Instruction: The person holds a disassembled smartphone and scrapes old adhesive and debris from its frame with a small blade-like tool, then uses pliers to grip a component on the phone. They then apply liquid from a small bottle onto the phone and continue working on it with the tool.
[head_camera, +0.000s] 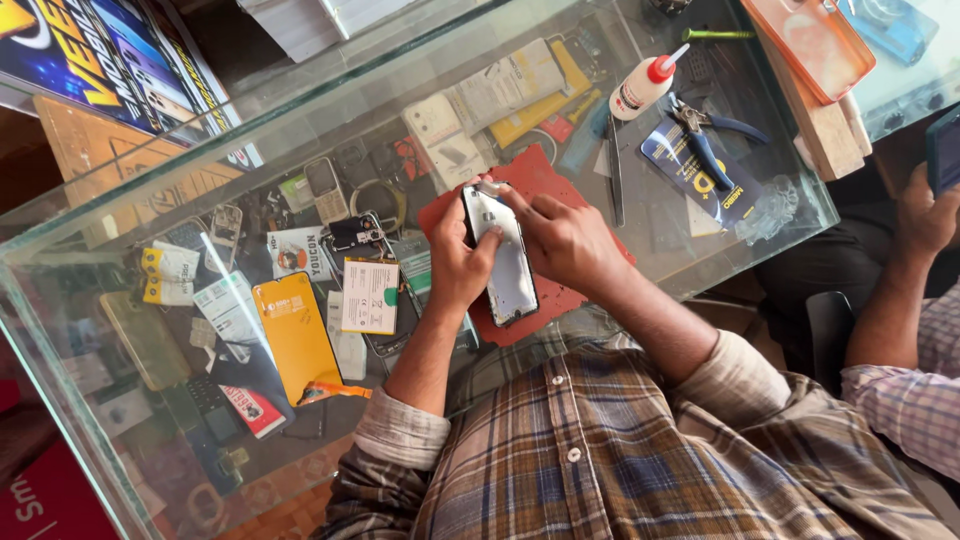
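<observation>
The opened phone (505, 262) lay on the red mat (545, 178). My left hand (458, 268) gripped its edge; my right hand (565, 238) pinched a white scrap (492, 187) at its top. Beyond the fingers lay a glue bottle (640, 88).

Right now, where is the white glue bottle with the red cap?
The glue bottle lies tilted on the glass counter, toward the upper right of the head view, just left of the blue-handled pliers and beyond the red mat.

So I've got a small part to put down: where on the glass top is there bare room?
Free glass top: between the red mat, the upright tool and the blue-handled pliers. Also left of the left hand, above the phones in the case. Crowded: the far right end, around the glue bottle and pliers.
</observation>
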